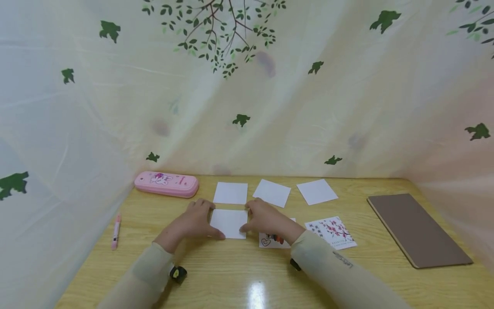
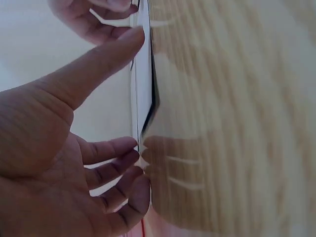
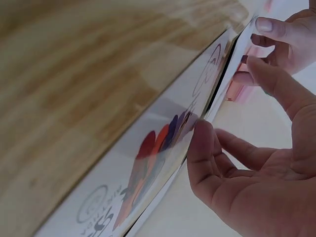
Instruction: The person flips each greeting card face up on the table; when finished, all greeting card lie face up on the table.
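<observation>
A blank white square card (image 1: 228, 224) lies between my two hands, low over the wooden table. My left hand (image 1: 197, 221) holds its left side, thumb at the near corner and fingers at the far one. On the opposite side, my right hand (image 1: 266, 219) holds the card between thumb and fingers. In the left wrist view a dark strip shows beneath the card (image 2: 143, 79), with my left thumb against its edge. A card with a colourful picture (image 1: 275, 240) lies partly hidden below my right hand.
Behind are three blank white cards (image 1: 230, 193) in a row and a pink pencil case (image 1: 167, 184). A pink-and-white pen (image 1: 116, 231) lies far left. To the right are a blossom-printed card (image 1: 332, 232) and a brown board (image 1: 418, 231). A patterned curtain (image 1: 278, 128) hangs behind.
</observation>
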Tool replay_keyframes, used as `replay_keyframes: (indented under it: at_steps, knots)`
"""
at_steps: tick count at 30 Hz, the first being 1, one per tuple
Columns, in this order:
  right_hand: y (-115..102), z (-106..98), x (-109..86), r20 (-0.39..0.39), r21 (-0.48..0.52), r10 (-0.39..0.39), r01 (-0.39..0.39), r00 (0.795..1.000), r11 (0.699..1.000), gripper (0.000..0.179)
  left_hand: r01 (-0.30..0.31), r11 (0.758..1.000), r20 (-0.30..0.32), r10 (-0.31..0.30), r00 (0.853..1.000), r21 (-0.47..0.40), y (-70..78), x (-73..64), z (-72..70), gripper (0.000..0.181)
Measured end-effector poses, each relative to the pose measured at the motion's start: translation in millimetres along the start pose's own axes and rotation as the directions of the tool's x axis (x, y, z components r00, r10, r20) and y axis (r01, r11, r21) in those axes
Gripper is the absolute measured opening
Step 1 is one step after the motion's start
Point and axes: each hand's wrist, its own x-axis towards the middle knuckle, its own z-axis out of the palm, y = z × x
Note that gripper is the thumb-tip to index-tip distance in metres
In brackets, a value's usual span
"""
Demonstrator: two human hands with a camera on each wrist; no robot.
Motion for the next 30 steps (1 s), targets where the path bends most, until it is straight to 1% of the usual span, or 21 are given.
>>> replay_keyframes:
  at_steps: [3,6,10,14,19,26,30]
  knots:
    - [0.1,0.7,1.9,0.02,-0.01,0.006,-0.006,1.0,1.0,0.072,-0.01,1.0,0.027,0.011,1.0,-0.022,-7.7,3.6,-4.1,0.103]
    - [0.5,0.5,2.7,0.038,-0.025,0.009,-0.008,0.999,1.0,0.075,-0.032,0.999,0.05,0.034,0.998,-0.033,-12.9,6.4,-8.2,0.099]
    - [1.6,-0.7,2.6,0.063,-0.043,0.017,-0.015,0.998,0.999,0.078,-0.063,0.997,0.071,0.066,0.995,-0.04,-15.1,9.7,-11.6,0.094]
    - [2.7,-1.1,3.4,0.082,-0.054,0.031,-0.026,0.996,0.998,0.082,-0.079,0.996,0.081,0.082,0.993,-0.034,-15.0,12.7,-13.5,0.091]
    - [1.7,-1.8,3.6,0.093,-0.063,0.029,-0.023,0.995,0.998,0.083,-0.081,0.996,0.094,0.084,0.992,-0.039,-16.0,14.6,-14.4,0.091]
    - [1.1,-1.7,3.3,0.099,-0.07,0.015,-0.008,0.995,0.998,0.084,-0.098,0.995,0.096,0.1,0.99,-0.016,-18.7,17.9,-11.8,0.088]
    - [1.0,-1.6,2.4,0.102,-0.064,0.015,-0.009,0.995,0.998,0.083,-0.089,0.996,0.101,0.091,0.991,-0.022,-19.1,18.6,-10.9,0.086]
